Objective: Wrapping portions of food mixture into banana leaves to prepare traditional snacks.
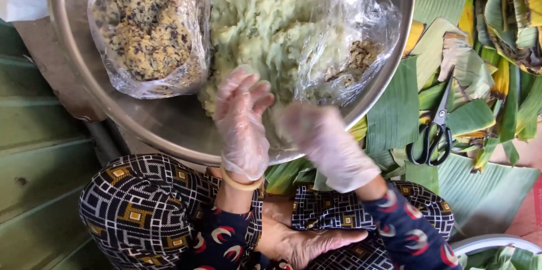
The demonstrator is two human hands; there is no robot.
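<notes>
Mid-portioning: 2 gloved hands, left hand [243, 120] fingers spread apart, right hand [324, 143] blurred, grip unclear, at pale green dough [259, 16] near steel basin [169, 129] front rim; next needs pinching a lump.

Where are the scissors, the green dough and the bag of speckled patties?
scissors [435, 137]: head view, on the pivot above the black handles.
green dough [254, 16]: head view, middle of the heap.
bag of speckled patties [148, 27]: head view, on the patties.

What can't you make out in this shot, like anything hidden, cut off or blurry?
Head view only:
- Right hand: motion-blurred, so its grip and anything in it are unclear.
- Metal bowl: top cut off by the frame edge.
- Pale green dough: partly veiled by a crumpled plastic bag.
- Scissors: blade tips lost among the banana leaves.
</notes>
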